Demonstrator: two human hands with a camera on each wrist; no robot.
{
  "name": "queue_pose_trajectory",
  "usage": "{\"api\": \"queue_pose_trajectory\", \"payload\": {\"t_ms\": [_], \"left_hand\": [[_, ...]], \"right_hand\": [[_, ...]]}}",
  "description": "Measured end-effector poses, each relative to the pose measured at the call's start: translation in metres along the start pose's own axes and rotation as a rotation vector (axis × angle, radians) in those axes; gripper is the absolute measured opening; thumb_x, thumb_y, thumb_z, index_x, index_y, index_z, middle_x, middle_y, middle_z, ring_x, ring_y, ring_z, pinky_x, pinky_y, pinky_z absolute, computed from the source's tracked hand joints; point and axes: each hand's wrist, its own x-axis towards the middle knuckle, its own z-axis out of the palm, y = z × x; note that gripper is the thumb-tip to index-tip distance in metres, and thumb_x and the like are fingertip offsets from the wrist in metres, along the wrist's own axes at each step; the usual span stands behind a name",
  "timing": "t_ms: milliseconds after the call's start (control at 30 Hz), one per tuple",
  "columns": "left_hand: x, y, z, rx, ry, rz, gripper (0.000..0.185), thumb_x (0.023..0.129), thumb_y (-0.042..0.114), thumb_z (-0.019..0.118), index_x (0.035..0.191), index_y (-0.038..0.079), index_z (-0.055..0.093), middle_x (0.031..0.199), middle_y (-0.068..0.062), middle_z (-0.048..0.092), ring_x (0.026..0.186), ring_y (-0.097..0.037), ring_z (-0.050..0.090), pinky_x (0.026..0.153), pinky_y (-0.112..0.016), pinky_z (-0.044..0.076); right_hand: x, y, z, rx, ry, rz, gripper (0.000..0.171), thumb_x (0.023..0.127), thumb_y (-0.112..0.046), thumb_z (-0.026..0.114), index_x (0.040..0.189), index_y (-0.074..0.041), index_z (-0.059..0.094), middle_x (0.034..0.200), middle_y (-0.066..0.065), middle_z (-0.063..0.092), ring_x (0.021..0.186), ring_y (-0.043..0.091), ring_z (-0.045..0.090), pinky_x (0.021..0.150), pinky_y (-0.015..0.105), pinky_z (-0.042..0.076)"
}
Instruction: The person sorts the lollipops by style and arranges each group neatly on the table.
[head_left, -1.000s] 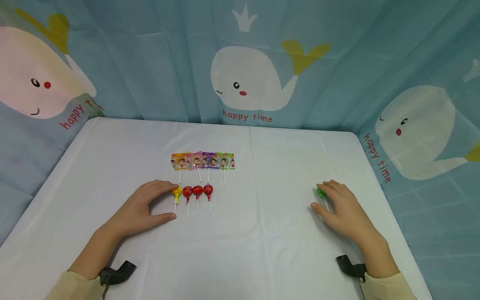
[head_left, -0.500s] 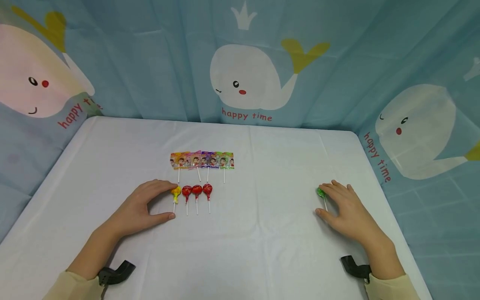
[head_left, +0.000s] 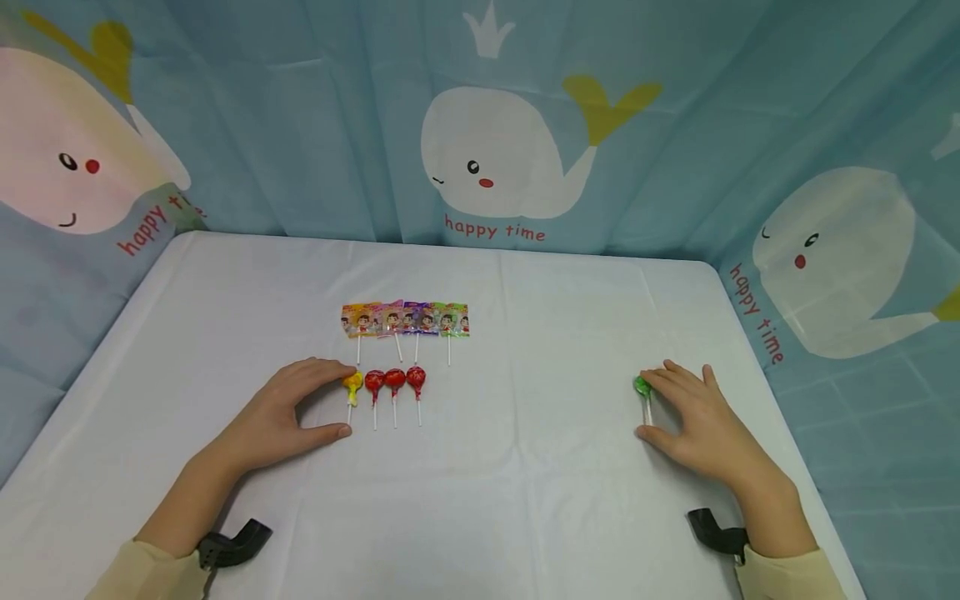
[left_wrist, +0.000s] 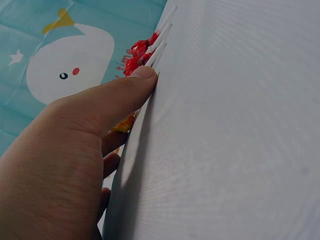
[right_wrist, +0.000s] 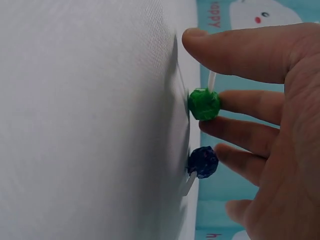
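My left hand (head_left: 341,402) rests arched on the white table (head_left: 525,483). Its forefinger touches a yellow lollipop (head_left: 353,384) and its thumb lies by the stick's end. Three red lollipops (head_left: 395,380) lie in a row right of the yellow one; in the left wrist view the red lollipops (left_wrist: 139,54) show beyond my thumb. My right hand (head_left: 645,406) lies spread at the right, its forefinger tip against a green lollipop (head_left: 642,386). In the right wrist view the green lollipop (right_wrist: 204,104) and a dark blue lollipop (right_wrist: 202,161) sit under the fingers (right_wrist: 240,102).
A row of several flat wrapped lollipops (head_left: 405,320) lies just behind the round ones. A blue whale-print curtain (head_left: 495,158) closes in the table at the back and both sides. The table's right edge (head_left: 765,392) runs close to my right hand.
My right hand has slid slightly right and nearer, with its thumb drawn back beside the green lollipop's stick. The left hand and the lollipops have stayed put.
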Motion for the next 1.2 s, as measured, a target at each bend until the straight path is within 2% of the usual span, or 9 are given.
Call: {"api": "queue_pose_trajectory", "payload": {"t_ms": [300,800,1000,1200], "left_hand": [[0.000,0.001,-0.001,-0.010,-0.003,-0.003,0.079,0.081,0.040,0.098,0.152,0.029,0.064,0.147,0.005,0.066,0.138,-0.024,0.055,0.117,-0.047,0.040],[0.001,-0.001,0.000,-0.004,0.002,0.005,0.080,0.080,0.040,0.099,0.151,0.027,0.065,0.146,0.005,0.066,0.137,-0.023,0.056,0.117,-0.047,0.041],[0.001,-0.001,0.000,-0.005,0.003,0.003,0.080,0.080,0.039,0.099,0.151,0.027,0.065,0.147,0.004,0.066,0.139,-0.025,0.055,0.118,-0.046,0.039],[0.000,0.001,0.000,0.001,0.001,-0.003,0.079,0.081,0.040,0.099,0.151,0.027,0.065,0.146,0.003,0.067,0.138,-0.025,0.056,0.114,-0.053,0.043]], "right_hand": [[0.006,0.003,0.000,0.026,-0.026,0.004,0.078,0.083,-0.033,0.097,0.146,-0.005,0.063,0.151,0.023,0.061,0.151,0.053,0.041,0.126,0.077,0.001],[0.010,-0.001,0.001,0.021,0.019,-0.032,0.078,0.079,-0.030,0.099,0.143,-0.002,0.065,0.148,0.024,0.064,0.147,0.053,0.046,0.126,0.078,0.003],[0.011,-0.002,0.003,0.038,0.029,-0.038,0.078,0.080,-0.032,0.100,0.143,-0.002,0.065,0.148,0.022,0.063,0.148,0.052,0.045,0.128,0.074,0.010],[0.013,-0.004,0.005,0.056,0.025,-0.037,0.077,0.082,-0.034,0.098,0.144,-0.003,0.065,0.150,0.021,0.062,0.149,0.049,0.045,0.130,0.063,0.021]]}}
